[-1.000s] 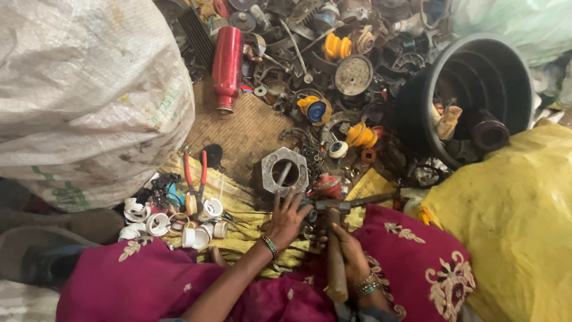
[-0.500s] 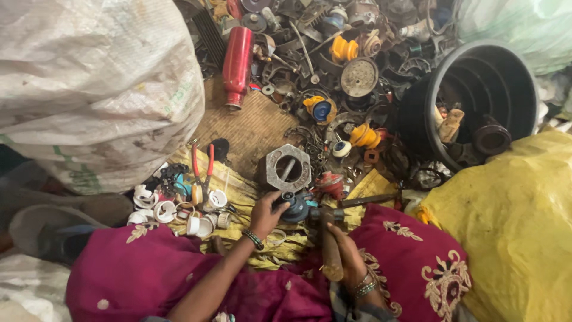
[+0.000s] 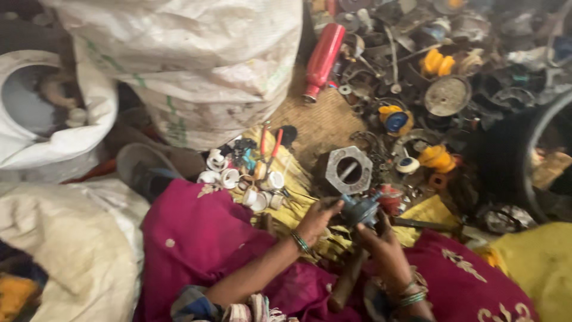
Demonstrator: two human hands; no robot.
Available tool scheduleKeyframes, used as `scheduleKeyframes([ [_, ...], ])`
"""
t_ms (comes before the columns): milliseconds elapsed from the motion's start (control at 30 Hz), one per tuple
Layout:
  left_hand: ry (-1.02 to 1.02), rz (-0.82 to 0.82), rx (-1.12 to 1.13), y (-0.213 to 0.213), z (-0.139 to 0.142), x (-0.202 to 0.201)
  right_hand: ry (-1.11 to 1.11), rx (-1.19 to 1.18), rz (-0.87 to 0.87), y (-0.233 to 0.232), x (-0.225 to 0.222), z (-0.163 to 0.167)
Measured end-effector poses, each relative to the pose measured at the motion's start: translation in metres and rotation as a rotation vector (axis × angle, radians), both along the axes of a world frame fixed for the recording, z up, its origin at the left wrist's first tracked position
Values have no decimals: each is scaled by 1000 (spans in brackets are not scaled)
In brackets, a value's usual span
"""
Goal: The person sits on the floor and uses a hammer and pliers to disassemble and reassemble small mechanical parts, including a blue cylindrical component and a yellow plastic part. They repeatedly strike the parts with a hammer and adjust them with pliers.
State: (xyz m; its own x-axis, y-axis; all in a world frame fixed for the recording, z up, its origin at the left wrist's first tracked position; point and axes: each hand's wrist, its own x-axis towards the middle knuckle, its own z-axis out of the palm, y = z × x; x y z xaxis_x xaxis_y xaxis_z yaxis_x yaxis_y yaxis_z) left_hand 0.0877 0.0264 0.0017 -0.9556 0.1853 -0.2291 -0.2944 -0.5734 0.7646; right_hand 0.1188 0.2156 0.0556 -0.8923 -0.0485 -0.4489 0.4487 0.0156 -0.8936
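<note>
A small blue-grey metal part [image 3: 359, 210] sits between both hands, just above the person's lap and beside the grey hexagonal metal block [image 3: 348, 170]. The left hand [image 3: 317, 219] pinches the part from the left side with its fingers; the right hand [image 3: 381, 241] closes around it from below — the fingers curl on it. A wooden handle [image 3: 347, 279] lies under the hands, across the magenta cloth [image 3: 202, 238]. Near the left hand are white plastic rings [image 3: 238, 179] on a yellow cloth [image 3: 298, 179], and red-handled pliers [image 3: 268, 146] above them. Further away — a red bottle [image 3: 322, 59], a big white sack [image 3: 196, 65] and a dark heap of metal scrap [image 3: 453, 77].
</note>
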Motion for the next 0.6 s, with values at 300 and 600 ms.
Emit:
scheduleKeyframes([
  [300, 427, -163, -577, -46, 6, -25, -179, -490, 11, -9, -69, 15],
  [600, 887, -9, -1314, -52, 44, -36, 183, -90, -60, -21, -69, -10],
])
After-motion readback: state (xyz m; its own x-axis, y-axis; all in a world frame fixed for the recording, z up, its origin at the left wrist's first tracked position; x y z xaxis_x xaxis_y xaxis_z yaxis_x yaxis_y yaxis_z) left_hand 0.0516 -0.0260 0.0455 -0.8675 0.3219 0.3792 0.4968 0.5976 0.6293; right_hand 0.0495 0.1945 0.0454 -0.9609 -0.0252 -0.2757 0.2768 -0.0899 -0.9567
